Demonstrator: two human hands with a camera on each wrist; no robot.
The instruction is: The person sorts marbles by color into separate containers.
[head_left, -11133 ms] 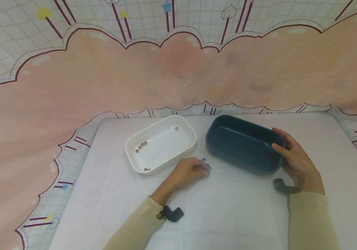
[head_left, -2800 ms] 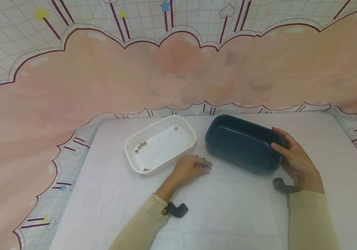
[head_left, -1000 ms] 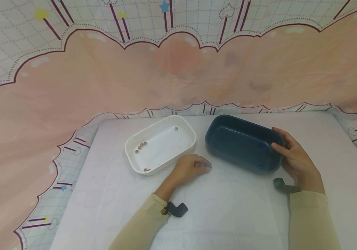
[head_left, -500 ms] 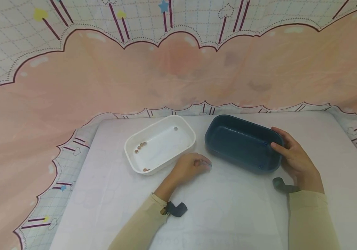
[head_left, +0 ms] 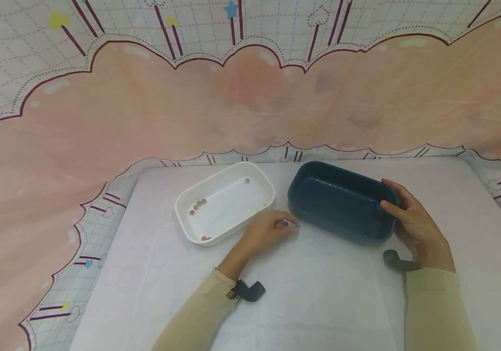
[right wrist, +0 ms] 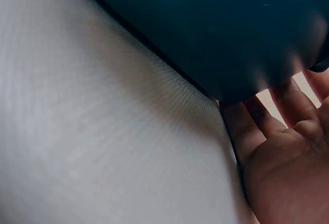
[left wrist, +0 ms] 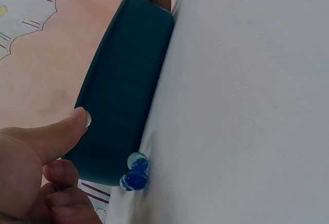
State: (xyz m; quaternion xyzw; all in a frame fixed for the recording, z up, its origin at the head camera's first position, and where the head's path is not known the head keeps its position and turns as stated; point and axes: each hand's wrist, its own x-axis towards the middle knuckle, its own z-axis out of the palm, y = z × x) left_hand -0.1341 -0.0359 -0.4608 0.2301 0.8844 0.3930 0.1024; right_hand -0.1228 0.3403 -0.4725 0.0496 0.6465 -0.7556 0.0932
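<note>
My left hand (head_left: 265,231) is low over the table beside a small cluster of blue and clear glass marbles (left wrist: 136,179). In the left wrist view its thumb is stretched out and the other fingers are bent. A gap shows between those fingers and the marbles, which lie against the foot of the dark teal tray (head_left: 329,200). My right hand (head_left: 419,226) grips that tray's right end, thumb over the rim and fingers along the outside. Two blue marbles lie inside it, one upper marble (head_left: 373,204) near the thumb and one lower marble (head_left: 366,234) by the near wall.
A white tray (head_left: 230,209) stands left of the teal one, holding several brownish marbles (head_left: 199,203) and a greyish marble (head_left: 247,181). Both trays stand on a white-covered table (head_left: 329,302). A patterned cloth (head_left: 250,107) hangs behind it.
Two blue marbles have appeared in the teal tray since a few seconds ago, and the upper one has rolled slightly right. My left hand has moved a little forward. The right hand stays put.
</note>
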